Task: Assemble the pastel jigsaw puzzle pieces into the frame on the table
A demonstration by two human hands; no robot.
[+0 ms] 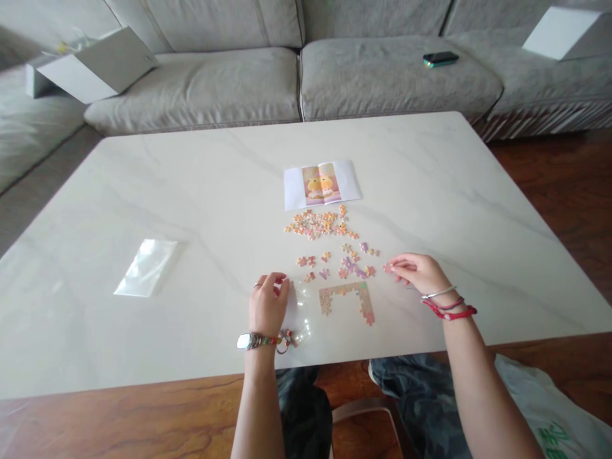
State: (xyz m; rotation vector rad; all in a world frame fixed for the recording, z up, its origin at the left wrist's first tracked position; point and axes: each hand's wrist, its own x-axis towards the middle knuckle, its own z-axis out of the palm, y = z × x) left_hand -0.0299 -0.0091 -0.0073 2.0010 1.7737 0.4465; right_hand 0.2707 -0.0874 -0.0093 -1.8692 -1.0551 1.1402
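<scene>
A partly joined jigsaw frame [348,298] lies on the white marble table [191,210] in front of me. Beyond it are small joined clusters [352,266] and a heap of loose pieces [319,224]. A reference picture sheet [321,183] lies behind the heap. My right hand [417,273] rests right of the clusters, its fingertips pinched on a small puzzle piece. My left hand [268,303] sits left of the frame with fingers curled, resting against a clear plastic item [301,312]; what the fingers hold is hidden.
A clear plastic bag [146,266] lies at the table's left. A grey sofa [296,76] stands behind, with a phone [440,58] and white boxes [95,64] on it. The wooden floor shows at right and near me.
</scene>
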